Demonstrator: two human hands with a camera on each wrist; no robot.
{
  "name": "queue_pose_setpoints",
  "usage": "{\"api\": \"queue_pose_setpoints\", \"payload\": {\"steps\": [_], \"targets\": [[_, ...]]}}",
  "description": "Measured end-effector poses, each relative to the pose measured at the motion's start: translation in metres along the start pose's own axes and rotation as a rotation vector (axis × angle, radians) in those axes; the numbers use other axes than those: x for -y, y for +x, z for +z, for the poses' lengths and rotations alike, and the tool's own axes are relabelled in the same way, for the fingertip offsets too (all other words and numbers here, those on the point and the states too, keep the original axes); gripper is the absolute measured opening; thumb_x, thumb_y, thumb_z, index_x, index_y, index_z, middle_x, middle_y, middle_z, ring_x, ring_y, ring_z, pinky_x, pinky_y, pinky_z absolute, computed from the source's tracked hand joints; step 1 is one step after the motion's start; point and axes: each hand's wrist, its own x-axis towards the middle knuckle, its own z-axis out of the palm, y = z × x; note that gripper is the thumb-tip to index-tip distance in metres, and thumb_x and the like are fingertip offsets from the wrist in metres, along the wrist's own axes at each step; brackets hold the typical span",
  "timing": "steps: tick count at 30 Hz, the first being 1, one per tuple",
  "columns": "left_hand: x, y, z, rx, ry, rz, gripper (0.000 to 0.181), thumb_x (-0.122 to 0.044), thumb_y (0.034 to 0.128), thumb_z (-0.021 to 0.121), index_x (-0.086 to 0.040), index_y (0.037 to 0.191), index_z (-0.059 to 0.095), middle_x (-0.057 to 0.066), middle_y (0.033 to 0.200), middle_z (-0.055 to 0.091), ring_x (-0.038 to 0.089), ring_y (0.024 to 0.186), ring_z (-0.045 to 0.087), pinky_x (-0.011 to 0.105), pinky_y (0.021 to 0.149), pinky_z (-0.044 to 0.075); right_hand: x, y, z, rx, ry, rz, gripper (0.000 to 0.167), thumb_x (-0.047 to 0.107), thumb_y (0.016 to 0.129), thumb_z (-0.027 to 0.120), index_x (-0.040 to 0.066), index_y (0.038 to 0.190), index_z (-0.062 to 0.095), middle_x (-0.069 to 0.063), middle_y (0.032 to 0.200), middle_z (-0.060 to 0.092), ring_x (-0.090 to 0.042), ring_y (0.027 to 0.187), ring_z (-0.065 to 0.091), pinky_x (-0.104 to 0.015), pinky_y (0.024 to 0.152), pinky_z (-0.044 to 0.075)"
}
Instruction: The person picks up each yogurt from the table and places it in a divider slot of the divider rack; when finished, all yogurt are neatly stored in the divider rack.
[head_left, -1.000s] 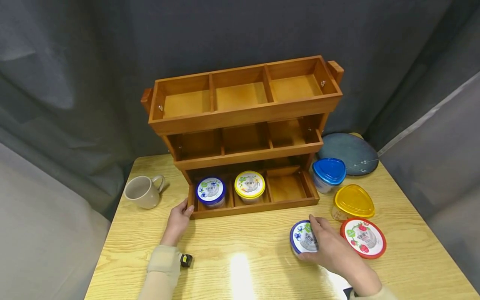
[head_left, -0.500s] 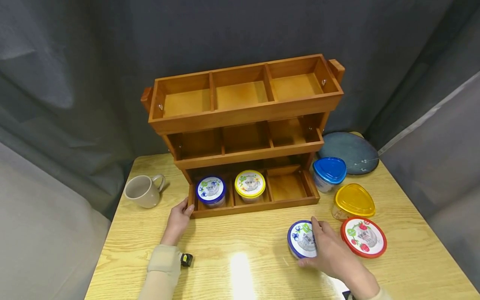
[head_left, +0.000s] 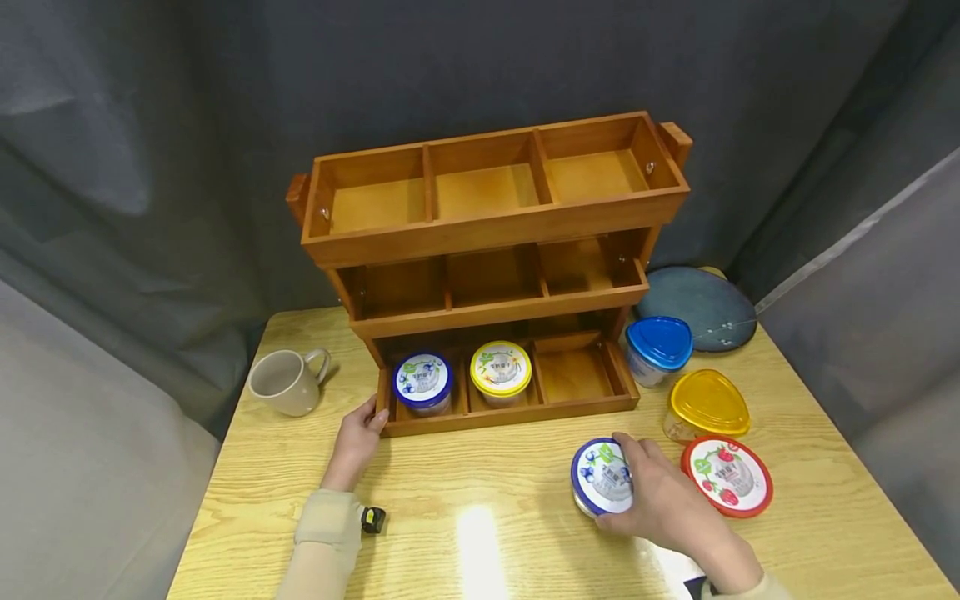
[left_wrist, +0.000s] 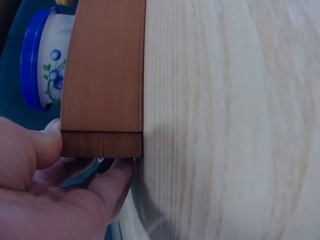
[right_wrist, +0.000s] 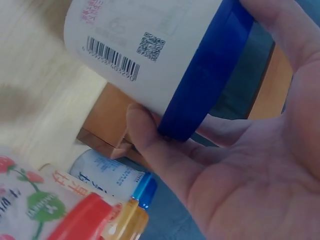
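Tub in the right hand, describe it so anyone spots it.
Find the tiered wooden rack. Outside it, near its bottom right compartment, the right hand grips a round tub. Blueberries on its blue-rimmed lid distinguish it from the red-rimmed tub alongside.

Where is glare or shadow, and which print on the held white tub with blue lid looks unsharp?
Head view: white glare and shadow on the pale wooden table; left wrist view: shadow near the left hand; right wrist view: pink print on the tub is softer than its barcode.
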Motion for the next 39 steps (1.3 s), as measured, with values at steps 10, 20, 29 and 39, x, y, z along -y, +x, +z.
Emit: {"api": "queue_pose_setpoints", "payload": {"steps": [10, 20, 29, 39], "targets": [[0.000, 0.000, 0.001, -0.006, 0.000, 0.017, 0.051, -0.013, 0.1054, 0.049, 0.007, 0.150, 0.033, 0.029, 0.146, 0.043, 0.040, 0.132, 0.045, 0.046, 0.108, 0.041, 0.003, 0.012, -0.039, -0.078, 0.001, -0.089, 0.111, 0.041, 0.058, 0.096, -0.003, 0.143, 0.038, -0.027, 0.124, 0.051, -0.037, 0.100, 0.057, -0.059, 0.087, 0.053], [0.001, 0.000, 0.001, -0.009, -0.012, 0.008, 0.051, -0.013, 0.1058, 0.048, 0.005, 0.151, 0.033, 0.028, 0.146, 0.044, 0.039, 0.131, 0.046, 0.046, 0.107, 0.042, -0.005, 0.062, -0.093, -0.080, -0.078, -0.194, 0.108, 0.031, 0.066, 0.094, -0.004, 0.147, 0.032, -0.029, 0.124, 0.046, -0.040, 0.103, 0.054, -0.058, 0.085, 0.055], [0.001, 0.000, 0.001, 0.004, -0.017, 0.008, 0.052, -0.014, 0.1057, 0.048, 0.005, 0.151, 0.033, 0.028, 0.147, 0.042, 0.039, 0.132, 0.045, 0.046, 0.108, 0.040, -0.018, 0.116, -0.084, -0.024, -0.087, -0.241, 0.109, 0.041, 0.066, 0.092, -0.002, 0.148, 0.033, -0.028, 0.123, 0.050, -0.039, 0.104, 0.055, -0.058, 0.089, 0.052], [0.001, 0.001, 0.002, -0.023, 0.005, 0.019, 0.050, -0.013, 0.1052, 0.050, 0.004, 0.150, 0.035, 0.027, 0.145, 0.046, 0.039, 0.130, 0.048, 0.046, 0.106, 0.043, -0.019, 0.152, -0.072, 0.062, -0.084, -0.291, 0.104, 0.038, 0.068, 0.092, -0.001, 0.147, 0.037, -0.024, 0.123, 0.050, -0.035, 0.104, 0.055, -0.055, 0.090, 0.051]]}}
